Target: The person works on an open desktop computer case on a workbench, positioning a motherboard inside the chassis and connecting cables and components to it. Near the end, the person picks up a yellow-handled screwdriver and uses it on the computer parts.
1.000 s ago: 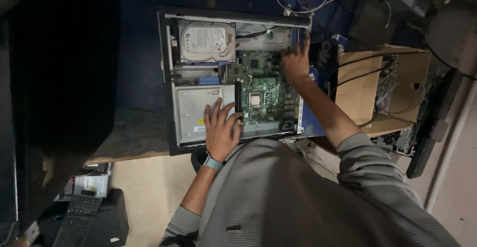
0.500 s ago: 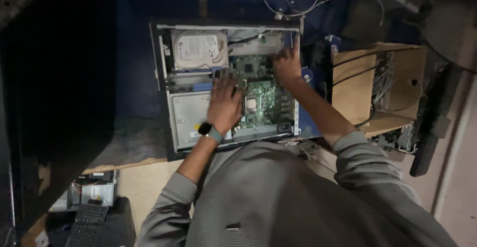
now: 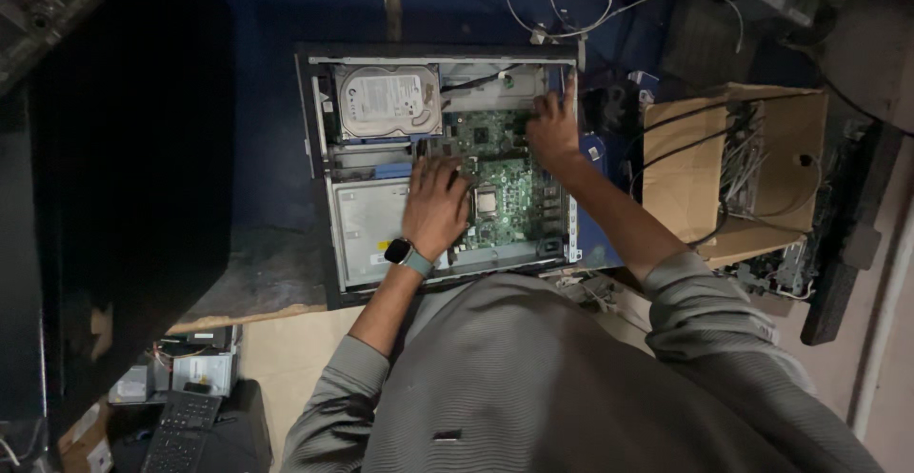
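Since the earlier frames, left hand [image 3: 435, 208] has shifted from the lower edge of the green motherboard [image 3: 505, 192] up toward its middle-left portion; right hand [image 3: 552, 130] has stayed at the upper right corner of the open computer case [image 3: 324, 149]

Left hand: lies flat, palm down, fingers spread, touching the left part of the motherboard just beside the square processor [image 3: 486, 203]. A smartwatch [image 3: 402, 254] sits on its wrist.

Right hand: rests at the top right of the motherboard, against the case wall. Fingers are curled and close together; whether they pinch any part cannot be told.

Case: lies open on a dark blue work surface [image 3: 267, 102], near its front edge. A silver hard drive [image 3: 390, 102] occupies the upper left bay; a flat grey metal cover [image 3: 367, 221] lies below it, left of the motherboard.

Surroundings: an open cardboard box [image 3: 695, 178] holding cables stands just right of the case. White cables [image 3: 571, 7] trail beyond the far side of the case. A black keyboard [image 3: 181, 430] lies at lower left
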